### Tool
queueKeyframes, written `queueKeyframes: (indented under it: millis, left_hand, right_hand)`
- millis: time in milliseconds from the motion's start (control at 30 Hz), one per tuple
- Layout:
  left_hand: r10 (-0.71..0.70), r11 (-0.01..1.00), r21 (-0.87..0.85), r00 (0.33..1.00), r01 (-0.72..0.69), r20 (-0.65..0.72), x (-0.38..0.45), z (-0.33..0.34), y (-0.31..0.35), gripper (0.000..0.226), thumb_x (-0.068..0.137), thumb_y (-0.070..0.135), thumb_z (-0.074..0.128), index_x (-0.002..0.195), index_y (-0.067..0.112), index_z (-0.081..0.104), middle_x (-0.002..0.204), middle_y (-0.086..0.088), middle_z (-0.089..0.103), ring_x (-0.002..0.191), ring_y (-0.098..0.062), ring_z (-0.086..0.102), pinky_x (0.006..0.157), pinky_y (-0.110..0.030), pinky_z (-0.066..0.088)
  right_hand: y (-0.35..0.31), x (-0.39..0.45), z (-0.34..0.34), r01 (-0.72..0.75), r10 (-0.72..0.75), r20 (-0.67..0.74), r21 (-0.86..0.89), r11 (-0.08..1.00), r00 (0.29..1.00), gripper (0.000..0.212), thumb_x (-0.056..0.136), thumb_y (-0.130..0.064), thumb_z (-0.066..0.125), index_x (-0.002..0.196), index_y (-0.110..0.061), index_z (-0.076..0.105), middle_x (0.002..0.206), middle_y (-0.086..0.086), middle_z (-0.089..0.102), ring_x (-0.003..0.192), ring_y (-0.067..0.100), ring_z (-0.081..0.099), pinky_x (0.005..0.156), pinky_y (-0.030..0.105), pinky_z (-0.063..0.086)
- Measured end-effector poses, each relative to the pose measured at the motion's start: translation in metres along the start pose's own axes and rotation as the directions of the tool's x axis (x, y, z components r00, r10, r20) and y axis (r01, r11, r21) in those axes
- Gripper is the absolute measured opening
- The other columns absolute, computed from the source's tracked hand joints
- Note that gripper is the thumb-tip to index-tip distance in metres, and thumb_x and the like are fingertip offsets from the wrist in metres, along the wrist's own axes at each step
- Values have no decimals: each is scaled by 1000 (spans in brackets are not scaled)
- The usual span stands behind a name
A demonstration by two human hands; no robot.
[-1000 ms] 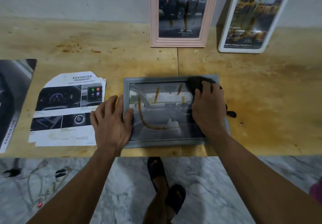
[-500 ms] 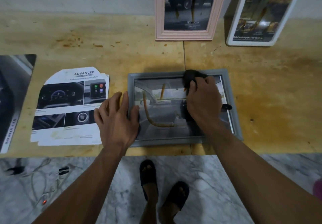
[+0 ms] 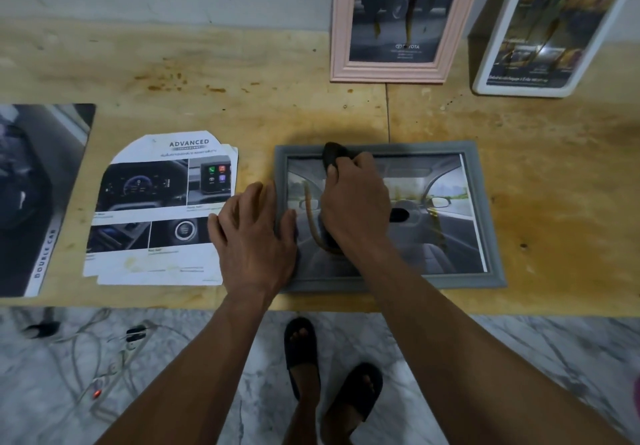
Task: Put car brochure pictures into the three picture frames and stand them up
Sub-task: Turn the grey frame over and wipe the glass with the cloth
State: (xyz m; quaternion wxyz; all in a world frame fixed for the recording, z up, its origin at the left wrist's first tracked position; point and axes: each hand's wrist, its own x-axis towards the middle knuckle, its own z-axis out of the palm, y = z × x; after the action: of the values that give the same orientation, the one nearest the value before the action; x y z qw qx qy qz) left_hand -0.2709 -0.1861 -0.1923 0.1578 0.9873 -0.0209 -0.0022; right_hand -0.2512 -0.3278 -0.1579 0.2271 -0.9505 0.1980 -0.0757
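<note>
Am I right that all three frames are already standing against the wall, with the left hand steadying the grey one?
Not quite: the head view shows the grey frame lying flat on the table. Only the pink frame and white frame stand. The left hand does steady the grey one.

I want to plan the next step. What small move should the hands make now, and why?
Probably finish the wipe and lift the dark cloth off. The right hand grips it on the glass of the gray frame, which lies flat with its picture inside, while the left hand steadies its edge. The pink frame and white frame already stand.
</note>
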Motion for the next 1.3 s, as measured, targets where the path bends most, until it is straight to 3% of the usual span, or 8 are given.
queueKeyframes:
  millis: [200, 367, 633, 867, 1100, 1200, 1300]
  left_hand:
    - [18, 1000, 9, 1000, -18, 15, 1, 1, 6, 58, 97, 53, 29, 147, 27, 43, 153, 4, 37, 139, -26, 23, 117, -55, 16]
    - [33, 999, 21, 999, -33, 6, 8, 3, 9, 55, 100, 48, 29, 146, 25, 45, 152, 2, 39, 139, -29, 30, 116, -57, 19]
    - [20, 1000, -18, 1000, -19, 16, -23, 3, 8, 47, 104, 41, 24, 145, 29, 45, 152, 9, 38, 141, -25, 28, 118, -55, 16]
    - [0, 998, -57, 1000, 1, 10, -3, -3, 0, 44, 106, 39, 26, 144, 32, 46, 152, 6, 39, 141, -26, 28, 117, -53, 16]
    - [-21, 995, -98, 997, 28, 76, 5, -8, -4, 45, 106, 38, 32, 149, 32, 44, 155, 2, 33, 143, -28, 21, 118, -50, 8]
    - [-25, 996, -80, 998, 29, 56, 3, -8, 3, 45, 106, 37, 32, 149, 27, 43, 154, -1, 34, 142, -31, 23, 117, -51, 11]
    - [-31, 999, -42, 999, 32, 33, -2, -6, 12, 44, 106, 35, 33, 147, 24, 43, 154, -2, 35, 140, -32, 26, 114, -53, 16]
  right_hand:
    - [-11, 3, 5, 128, -127, 98, 2, 992, 987, 16, 99, -20, 47, 96, -10, 60, 107, 8, 49, 85, 27, 54, 64, 32, 33]
    - [-13, 4, 1, 217, -215, 230, 18, 976, 949, 20, 99, -22, 45, 100, -10, 61, 107, 8, 52, 82, 28, 56, 65, 35, 40]
    - [9, -56, -15, 285, -282, 313, 38, 958, 907, 28, 102, -29, 38, 101, -14, 62, 104, 2, 50, 75, 23, 56, 67, 42, 51]
    - [4, -57, -24, 317, -320, 447, 86, 945, 835, 21, 101, -26, 44, 111, -19, 61, 107, 1, 50, 81, 23, 56, 68, 39, 49]
    - [11, -57, -38, 382, -355, 622, 95, 919, 698, 22, 98, -22, 46, 113, -27, 62, 104, -4, 51, 87, 17, 47, 59, 30, 33]
    - [21, -62, -47, 390, -340, 636, 65, 918, 693, 20, 98, -20, 47, 111, -25, 60, 97, -7, 41, 88, 16, 40, 75, 37, 35]
    - [37, -62, -56, 381, -316, 620, 30, 924, 718, 6, 97, -18, 50, 102, -21, 52, 95, -5, 37, 90, 19, 47, 74, 35, 35]
